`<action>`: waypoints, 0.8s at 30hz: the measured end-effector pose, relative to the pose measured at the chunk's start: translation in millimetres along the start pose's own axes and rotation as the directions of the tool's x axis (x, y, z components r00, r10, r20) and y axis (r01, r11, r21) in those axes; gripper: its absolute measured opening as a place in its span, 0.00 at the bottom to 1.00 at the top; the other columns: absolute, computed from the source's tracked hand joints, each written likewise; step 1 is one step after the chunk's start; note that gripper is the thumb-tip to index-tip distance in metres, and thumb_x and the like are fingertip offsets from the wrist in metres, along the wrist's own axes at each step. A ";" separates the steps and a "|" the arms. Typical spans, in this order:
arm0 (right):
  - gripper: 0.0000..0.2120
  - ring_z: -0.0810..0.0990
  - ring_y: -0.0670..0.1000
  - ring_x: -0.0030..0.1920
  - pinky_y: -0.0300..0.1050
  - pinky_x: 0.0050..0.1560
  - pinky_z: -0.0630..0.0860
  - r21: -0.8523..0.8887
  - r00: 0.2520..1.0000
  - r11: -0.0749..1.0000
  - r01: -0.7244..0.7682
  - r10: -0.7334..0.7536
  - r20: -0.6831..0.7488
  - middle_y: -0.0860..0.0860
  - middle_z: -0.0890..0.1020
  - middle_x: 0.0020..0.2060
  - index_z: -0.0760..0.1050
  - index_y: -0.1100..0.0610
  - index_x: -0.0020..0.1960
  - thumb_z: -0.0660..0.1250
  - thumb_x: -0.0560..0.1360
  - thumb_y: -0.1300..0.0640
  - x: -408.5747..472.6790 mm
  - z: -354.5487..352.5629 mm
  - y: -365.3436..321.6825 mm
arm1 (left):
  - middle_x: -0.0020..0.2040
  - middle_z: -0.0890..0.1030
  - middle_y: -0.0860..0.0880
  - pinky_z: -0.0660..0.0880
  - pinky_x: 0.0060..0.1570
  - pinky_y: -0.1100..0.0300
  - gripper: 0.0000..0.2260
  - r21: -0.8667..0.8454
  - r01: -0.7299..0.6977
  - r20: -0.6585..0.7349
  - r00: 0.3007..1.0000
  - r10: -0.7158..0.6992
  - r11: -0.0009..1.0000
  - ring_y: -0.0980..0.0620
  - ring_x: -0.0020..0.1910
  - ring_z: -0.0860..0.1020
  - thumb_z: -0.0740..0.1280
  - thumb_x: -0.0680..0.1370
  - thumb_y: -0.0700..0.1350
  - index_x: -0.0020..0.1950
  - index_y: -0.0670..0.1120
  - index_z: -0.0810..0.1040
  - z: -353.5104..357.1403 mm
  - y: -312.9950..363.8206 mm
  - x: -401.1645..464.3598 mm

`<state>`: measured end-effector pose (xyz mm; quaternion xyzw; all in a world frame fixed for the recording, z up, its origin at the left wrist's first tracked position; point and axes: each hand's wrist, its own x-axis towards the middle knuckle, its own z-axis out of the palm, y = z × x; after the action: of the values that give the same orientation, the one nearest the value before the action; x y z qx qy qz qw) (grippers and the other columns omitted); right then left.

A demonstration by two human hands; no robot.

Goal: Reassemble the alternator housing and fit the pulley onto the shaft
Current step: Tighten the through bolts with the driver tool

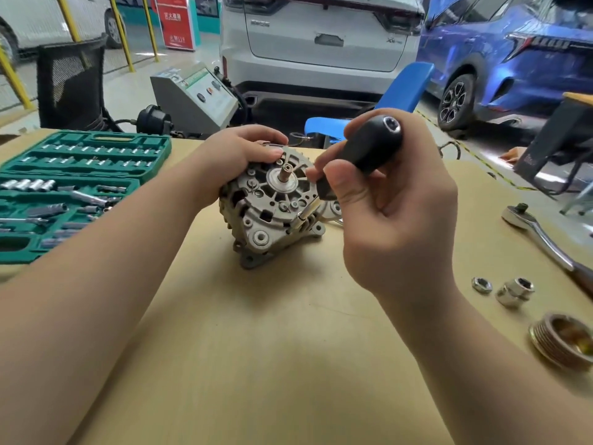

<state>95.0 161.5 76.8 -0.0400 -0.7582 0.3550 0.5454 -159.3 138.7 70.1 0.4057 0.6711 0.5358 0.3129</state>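
A grey alternator (269,213) stands tilted on the tan table, its bare shaft (285,172) pointing up toward me. My left hand (239,155) grips the housing's upper left side, fingers curled over its rim. My right hand (391,203) holds a black-handled screwdriver (369,149); its shank comes down at the housing's right edge. The tip is hidden. The grooved pulley (563,345) lies at the table's right edge. A nut (481,285) and a socket (514,292) lie left of and above it.
A green socket-set case (83,149) lies open at the left. A ratchet wrench (542,239) rests at the right. Beyond the table stand a blue chair (398,94), a grey machine (195,97), a black mesh bin (70,81) and parked cars.
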 end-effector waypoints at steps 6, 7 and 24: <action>0.13 0.87 0.59 0.55 0.54 0.58 0.84 0.126 0.961 0.992 -0.010 -0.026 0.275 0.60 0.83 0.52 0.68 0.63 0.66 0.65 0.83 0.68 27.8 -27.4 -13.2 | 0.55 0.90 0.44 0.86 0.51 0.48 0.12 -0.060 -0.030 0.038 0.999 0.033 0.998 0.40 0.53 0.89 0.74 0.80 0.41 0.58 0.57 0.89 -2.6 -6.0 1.4; 0.13 0.87 0.60 0.57 0.55 0.59 0.84 0.138 0.964 0.990 0.006 -0.043 0.264 0.61 0.83 0.54 0.67 0.63 0.67 0.63 0.84 0.69 36.3 -34.7 -12.8 | 0.55 0.90 0.45 0.86 0.49 0.49 0.12 -0.068 -0.024 0.041 0.999 0.027 0.997 0.40 0.53 0.90 0.74 0.81 0.41 0.58 0.57 0.89 -3.2 -6.5 2.2; 0.12 0.89 0.58 0.53 0.61 0.59 0.85 0.010 0.983 0.986 -0.166 0.165 0.076 0.60 0.84 0.54 0.68 0.61 0.67 0.61 0.84 0.67 69.3 -62.1 42.2 | 0.47 0.85 0.72 0.74 0.46 0.64 0.07 0.657 -0.261 0.286 0.954 0.087 0.707 0.73 0.45 0.82 0.76 0.77 0.61 0.54 0.71 0.85 17.1 64.9 28.4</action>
<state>106.5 254.6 117.1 -0.0851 -0.7694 0.4065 0.4854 -144.6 177.9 129.7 0.6144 0.7384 0.2242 0.1644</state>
